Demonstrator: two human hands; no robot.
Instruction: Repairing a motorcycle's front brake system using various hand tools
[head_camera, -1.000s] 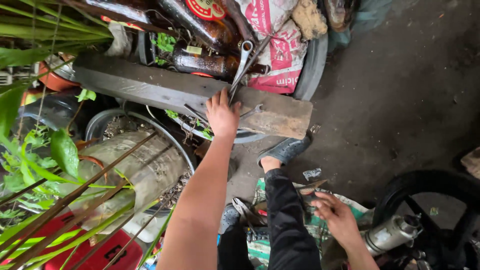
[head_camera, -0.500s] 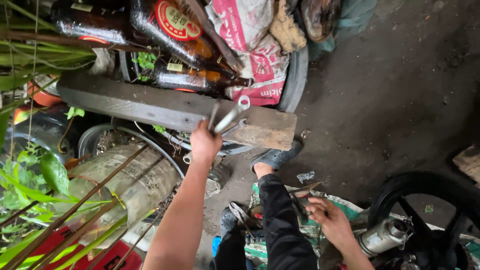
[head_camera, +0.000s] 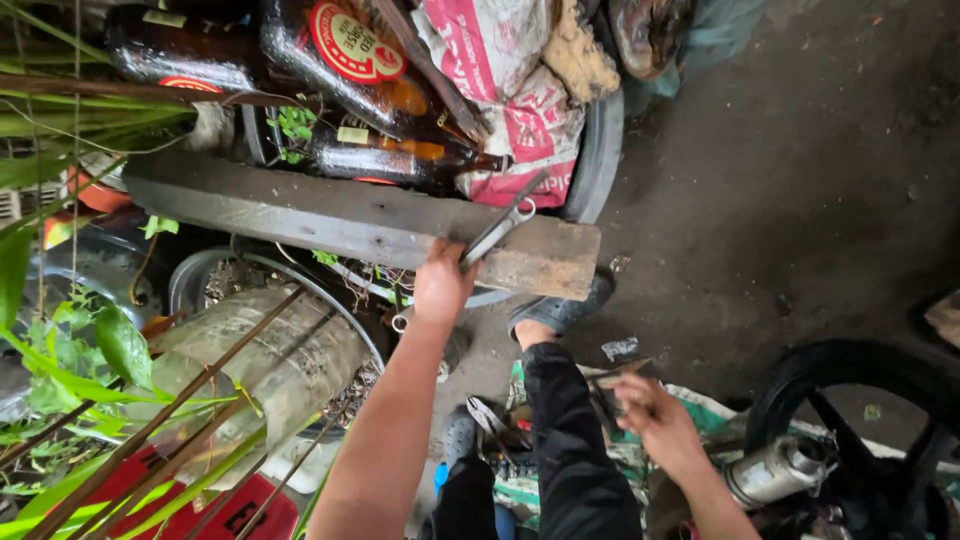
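While stretched out over the wood plank (head_camera: 330, 215), left hand (head_camera: 441, 288) shut tight around a metal wrench (head_camera: 497, 232); right hand (head_camera: 655, 420) gripping a small dark tool (head_camera: 615, 374).

Left hand (head_camera: 440, 285) gripping a metal wrench (head_camera: 500, 228) over the wooden plank (head_camera: 340, 222); right hand (head_camera: 655, 422) low by the wheel (head_camera: 850, 400).

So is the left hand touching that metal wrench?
Touching. The head view shows the left hand closed around the lower end of the wrench, which sticks up across the wooden plank.
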